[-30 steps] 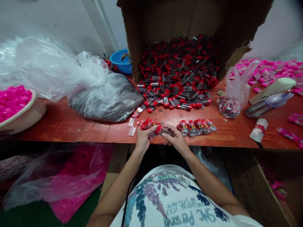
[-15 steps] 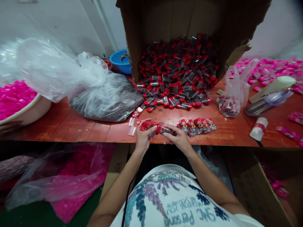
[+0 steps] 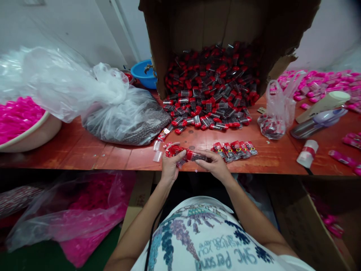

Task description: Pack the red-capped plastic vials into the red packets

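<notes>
My left hand [image 3: 169, 166] is closed around a bunch of red printed plastic packets [image 3: 175, 151] at the table's front edge. In my right hand [image 3: 216, 165], fingers and thumb pinch a small clear container with dark contents and a red end [image 3: 197, 156]. Its red end meets the packets; how far it sits inside one cannot be made out. Just right of my hands lies a row of red-topped packets with dark contents [image 3: 237, 150]. To the left are small clear plastic pieces [image 3: 157, 156] and a red packet [image 3: 165, 132].
Ahead, a cardboard box [image 3: 194, 22] spills red-capped containers [image 3: 211, 94] onto the red table [image 3: 113, 156]. A clear bag of dark beads [image 3: 132, 116] and a bowl rim [image 3: 53, 126] stand left. Rightward are a small plastic bag [image 3: 273, 116], a bottle [image 3: 316, 122] and a roll [image 3: 308, 153].
My right fingers have shifted slightly along the container, and its red end sits a little closer to the packets. My left hand stays almost still.
</notes>
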Demonstrator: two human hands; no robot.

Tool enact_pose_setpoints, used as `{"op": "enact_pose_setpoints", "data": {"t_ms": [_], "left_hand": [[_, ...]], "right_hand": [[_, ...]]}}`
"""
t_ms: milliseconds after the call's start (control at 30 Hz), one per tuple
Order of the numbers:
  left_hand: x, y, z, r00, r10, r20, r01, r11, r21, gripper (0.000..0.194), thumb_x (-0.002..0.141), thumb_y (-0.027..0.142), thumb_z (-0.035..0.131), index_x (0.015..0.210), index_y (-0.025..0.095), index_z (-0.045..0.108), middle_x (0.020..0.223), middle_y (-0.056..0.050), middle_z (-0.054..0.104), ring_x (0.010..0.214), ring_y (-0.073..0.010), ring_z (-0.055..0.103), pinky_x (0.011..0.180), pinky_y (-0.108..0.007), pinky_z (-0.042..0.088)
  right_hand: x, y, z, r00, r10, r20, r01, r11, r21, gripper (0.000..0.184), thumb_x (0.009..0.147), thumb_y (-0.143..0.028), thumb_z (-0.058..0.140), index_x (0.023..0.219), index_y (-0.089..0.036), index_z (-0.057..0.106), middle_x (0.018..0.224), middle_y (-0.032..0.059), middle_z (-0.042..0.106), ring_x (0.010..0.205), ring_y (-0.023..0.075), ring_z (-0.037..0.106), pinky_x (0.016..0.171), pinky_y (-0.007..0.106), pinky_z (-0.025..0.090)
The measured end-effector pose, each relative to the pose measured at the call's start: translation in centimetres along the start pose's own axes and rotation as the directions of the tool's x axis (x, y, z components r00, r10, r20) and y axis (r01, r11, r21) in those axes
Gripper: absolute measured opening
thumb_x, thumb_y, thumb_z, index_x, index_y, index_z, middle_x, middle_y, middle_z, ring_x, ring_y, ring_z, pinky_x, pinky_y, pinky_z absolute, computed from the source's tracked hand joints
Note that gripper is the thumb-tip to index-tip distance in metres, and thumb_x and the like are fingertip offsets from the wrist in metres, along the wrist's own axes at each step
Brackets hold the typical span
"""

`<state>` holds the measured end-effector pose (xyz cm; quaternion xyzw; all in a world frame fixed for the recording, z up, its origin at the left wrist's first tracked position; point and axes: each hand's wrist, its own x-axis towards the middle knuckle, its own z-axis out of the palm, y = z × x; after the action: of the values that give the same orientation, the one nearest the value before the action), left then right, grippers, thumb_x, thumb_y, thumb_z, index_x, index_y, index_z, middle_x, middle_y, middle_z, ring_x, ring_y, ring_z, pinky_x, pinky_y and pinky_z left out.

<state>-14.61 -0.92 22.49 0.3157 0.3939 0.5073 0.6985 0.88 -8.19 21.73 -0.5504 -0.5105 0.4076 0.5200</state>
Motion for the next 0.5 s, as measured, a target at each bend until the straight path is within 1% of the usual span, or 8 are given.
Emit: {"op": "enact_pose_setpoints", "data": {"t_ms": [233,367,433,500], "left_hand": [[-0.08,0.20,0.10,1.000,-0.001,0.011,0.000,0.999,0.047,0.044,0.052,0.016,0.083,0.093,0.018,0.067,0.075,0.000,0.068,0.062,-0.0133,0.063,0.061,-0.025,0.053],[-0.15,0.13,0.05,0.999,0.027,0.019,-0.029,0.994,0.101,0.044,0.052,0.018,0.083,0.093,0.017,0.066,0.074,0.000,0.066,0.062,-0.0125,0.062,0.057,-0.023,0.051],[-0.17,0.17,-0.03,0.999,0.016,0.040,-0.021,0.991,0.135,0.046,0.052,0.020,0.083,0.095,0.017,0.066,0.074,0.001,0.066,0.061,-0.0123,0.061,0.055,-0.022,0.050],[-0.19,0.23,-0.15,0.997,0.000,0.077,-0.013,0.985,0.169,0.048,0.053,0.020,0.083,0.097,0.017,0.065,0.075,0.001,0.066,0.062,-0.0118,0.061,0.058,-0.022,0.050]], "right_hand": [[-0.04,0.18,-0.10,1.000,0.018,0.019,-0.018,0.999,0.030,0.035,0.075,-0.028,0.067,0.111,-0.027,0.068,0.097,0.0023,0.066,0.087,0.0185,0.060,0.078,0.032,0.047],[-0.07,-0.06,-0.20,0.998,0.052,0.036,-0.055,0.995,0.080,0.036,0.074,-0.029,0.068,0.110,-0.026,0.068,0.093,0.0024,0.066,0.081,0.0168,0.059,0.069,0.028,0.047],[-0.07,-0.17,-0.25,0.995,0.098,0.036,-0.102,0.987,0.121,0.038,0.073,-0.030,0.069,0.111,-0.023,0.068,0.088,0.0019,0.066,0.070,0.0133,0.057,0.059,0.024,0.045],[-0.08,-0.12,-0.24,0.987,0.154,0.046,-0.160,0.972,0.171,0.040,0.073,-0.031,0.070,0.112,-0.021,0.067,0.075,-0.0004,0.064,0.054,0.0087,0.050,0.049,0.021,0.039]]}}
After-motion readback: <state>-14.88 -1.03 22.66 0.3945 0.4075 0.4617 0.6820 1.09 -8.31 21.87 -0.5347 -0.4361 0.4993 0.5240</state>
